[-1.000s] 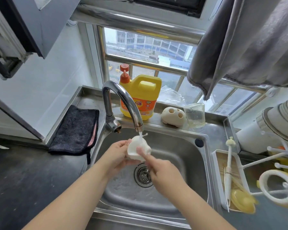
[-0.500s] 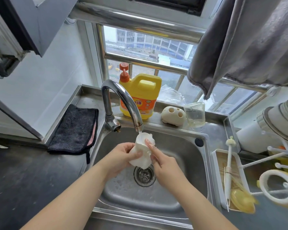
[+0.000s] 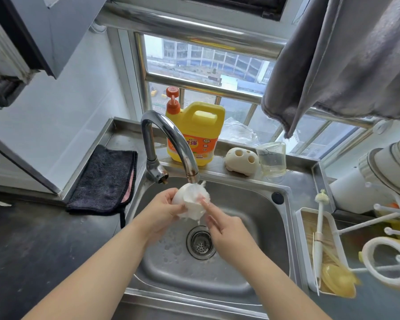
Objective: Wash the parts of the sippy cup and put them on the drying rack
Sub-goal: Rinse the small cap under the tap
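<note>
Ideally the left hand (image 3: pixel 164 210) keeps gripping the white cup part (image 3: pixel 189 204) under the faucet (image 3: pixel 171 144) stream, turning it while the right hand's (image 3: pixel 226 229) straightened fingers rub its wall.

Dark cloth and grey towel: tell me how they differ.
The dark cloth lies folded flat on the counter left of the sink; the grey towel hangs in loose folds from the window rail, upper right. The cloth is near-black with a pink edge; the towel is plain grey and looks larger. Neither is touched by the hands.
</note>
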